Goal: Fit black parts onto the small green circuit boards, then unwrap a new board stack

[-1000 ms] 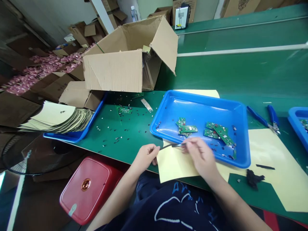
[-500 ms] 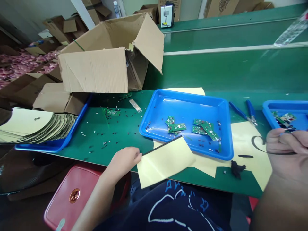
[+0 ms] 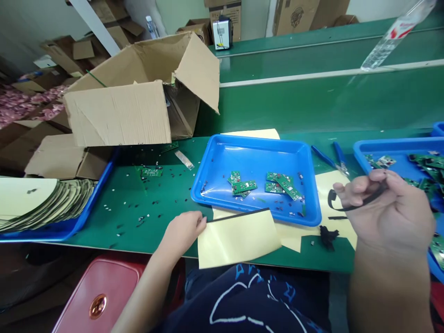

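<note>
My left hand point(image 3: 183, 231) pinches the upper left corner of a pale yellow paper sheet point(image 3: 239, 243). Along the sheet's upper edge runs a thin black strip. At the right, my right hand point(image 3: 391, 212) is raised palm up, its fingers closed on a curling black strip point(image 3: 374, 196) whose loose end hangs left. Just beyond the sheet lies a blue tray point(image 3: 256, 157) with green circuit boards point(image 3: 244, 186) in two small heaps and black bits. A crumpled black scrap point(image 3: 328, 237) rests on the table left of my right wrist.
Blue-handled pliers point(image 3: 335, 159) lie right of the tray. Another blue tray point(image 3: 388, 144) with circuit boards stands at the right. An open cardboard box point(image 3: 118, 115) stands back left, near stacked yellow sheets point(image 3: 27, 196). A plastic bottle point(image 3: 388, 39) stands at the back right.
My right hand has moved left and turned palm up with the black strip. The view has shifted right. My left hand keeps its hold on the sheet, which now lies flatter.
</note>
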The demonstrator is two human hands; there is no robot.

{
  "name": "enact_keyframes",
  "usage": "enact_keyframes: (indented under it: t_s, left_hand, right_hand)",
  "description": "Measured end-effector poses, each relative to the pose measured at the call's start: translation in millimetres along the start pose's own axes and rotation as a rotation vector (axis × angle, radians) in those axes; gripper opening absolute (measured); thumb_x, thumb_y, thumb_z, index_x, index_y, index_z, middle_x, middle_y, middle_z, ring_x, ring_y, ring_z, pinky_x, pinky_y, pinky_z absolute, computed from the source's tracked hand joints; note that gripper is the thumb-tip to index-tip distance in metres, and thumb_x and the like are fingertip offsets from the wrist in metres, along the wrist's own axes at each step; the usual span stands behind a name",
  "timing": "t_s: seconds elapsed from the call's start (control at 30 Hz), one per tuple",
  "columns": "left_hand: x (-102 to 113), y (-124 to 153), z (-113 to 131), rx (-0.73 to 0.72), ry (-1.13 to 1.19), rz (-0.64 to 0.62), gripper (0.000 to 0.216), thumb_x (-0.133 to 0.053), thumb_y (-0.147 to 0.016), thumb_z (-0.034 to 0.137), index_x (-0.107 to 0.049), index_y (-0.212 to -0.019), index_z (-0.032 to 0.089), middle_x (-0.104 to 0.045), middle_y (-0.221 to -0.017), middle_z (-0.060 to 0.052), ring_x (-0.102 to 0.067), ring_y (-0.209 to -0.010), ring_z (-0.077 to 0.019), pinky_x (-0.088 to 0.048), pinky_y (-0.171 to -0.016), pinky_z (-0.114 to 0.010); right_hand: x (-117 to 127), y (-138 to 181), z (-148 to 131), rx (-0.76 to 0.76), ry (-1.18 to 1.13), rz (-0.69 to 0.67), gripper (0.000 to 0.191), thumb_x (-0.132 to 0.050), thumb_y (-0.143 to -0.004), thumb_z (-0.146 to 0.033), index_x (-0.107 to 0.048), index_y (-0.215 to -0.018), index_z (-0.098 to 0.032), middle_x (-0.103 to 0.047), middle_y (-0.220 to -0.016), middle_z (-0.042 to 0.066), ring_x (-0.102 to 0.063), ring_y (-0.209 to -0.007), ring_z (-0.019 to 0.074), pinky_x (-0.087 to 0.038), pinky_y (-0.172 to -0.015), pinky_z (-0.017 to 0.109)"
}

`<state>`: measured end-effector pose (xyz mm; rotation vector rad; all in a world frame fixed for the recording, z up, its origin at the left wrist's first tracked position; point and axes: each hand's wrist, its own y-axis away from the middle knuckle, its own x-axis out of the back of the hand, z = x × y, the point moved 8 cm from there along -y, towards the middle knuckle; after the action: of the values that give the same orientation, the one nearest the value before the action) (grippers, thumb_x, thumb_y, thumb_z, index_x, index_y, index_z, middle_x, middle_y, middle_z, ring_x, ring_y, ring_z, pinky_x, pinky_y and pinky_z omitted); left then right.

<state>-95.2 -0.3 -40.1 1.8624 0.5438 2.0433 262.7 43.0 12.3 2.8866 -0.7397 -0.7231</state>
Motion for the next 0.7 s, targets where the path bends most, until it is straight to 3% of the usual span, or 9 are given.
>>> enact_keyframes:
  t_s: [0.1, 0.23, 0.37, 0.47, 0.6, 0.7]
  left_hand:
    - [-2.9, 2.7, -3.0, -0.121, 0.052, -0.069, 0.030, -0.039, -0.084, 0.030, -0.038, -0.056, 0.019, -0.051, -0.059, -0.001, -0.048, -0.057, -0.0162, -0.021, -0.052, -0.026]
    - [10.9, -0.5, -22.6, 0.052, 0.057, 0.054, 0.032, -0.036, -0.086, 0.033, -0.037, -0.057, 0.020, -0.051, -0.058, -0.001, -0.047, -0.056, -0.0156, -0.022, -0.052, -0.026]
    - [7.5, -5.7, -5.5, 0.137, 0.047, 0.114, 0.032, -0.037, -0.087, 0.031, -0.042, -0.058, 0.019, -0.057, -0.061, -0.003, -0.054, -0.060, -0.0172, -0.023, -0.052, -0.026]
    - [9.2, -3.8, 3.2, 0.205, 0.025, 0.152, 0.031, -0.034, -0.090, 0.035, -0.049, -0.068, 0.019, -0.062, -0.068, -0.006, -0.060, -0.067, -0.0209, -0.025, -0.052, -0.026]
    - [37.3, 6.5, -2.5, 0.286, -0.043, 0.229, 0.030, -0.037, -0.089, 0.043, -0.053, -0.084, 0.017, -0.064, -0.081, -0.011, -0.062, -0.074, -0.0272, -0.031, -0.053, -0.028]
    - [60.9, 3.2, 15.7, 0.159, -0.022, 0.291, 0.022, -0.041, -0.088, 0.033, -0.053, -0.096, 0.016, -0.062, -0.094, -0.011, -0.061, -0.082, -0.0259, -0.038, -0.060, -0.030]
  right_hand:
    - [-0.1, 0.9, -0.4, 0.006, 0.036, -0.060, 0.009, -0.054, -0.064, -0.027, -0.050, -0.059, -0.021, -0.053, -0.044, -0.006, -0.040, -0.032, 0.0081, -0.050, -0.058, 0.032]
    - [0.3, 3.2, 7.5, -0.022, 0.060, -0.105, 0.014, -0.053, -0.069, -0.031, -0.048, -0.061, -0.021, -0.050, -0.044, -0.007, -0.038, -0.031, 0.0071, -0.051, -0.062, 0.030]
    - [-12.2, 7.6, 8.3, 0.031, 0.088, -0.205, 0.015, -0.051, -0.073, -0.032, -0.048, -0.063, -0.021, -0.051, -0.045, -0.006, -0.040, -0.033, 0.0079, -0.051, -0.062, 0.031]
    - [-22.1, 11.4, -0.7, 0.152, 0.147, -0.265, 0.015, -0.053, -0.075, -0.029, -0.052, -0.063, -0.020, -0.053, -0.047, -0.004, -0.045, -0.037, 0.0096, -0.051, -0.062, 0.033]
    - [-28.1, 15.7, -14.9, 0.355, 0.341, -0.252, 0.011, -0.057, -0.077, -0.022, -0.055, -0.066, -0.019, -0.055, -0.050, -0.003, -0.051, -0.044, 0.0117, -0.051, -0.059, 0.033]
    - [-41.3, 16.8, -15.3, 0.445, 0.551, -0.291, 0.009, -0.062, -0.076, -0.023, -0.056, -0.070, -0.019, -0.057, -0.053, -0.002, -0.053, -0.046, 0.0121, -0.046, -0.048, 0.027]
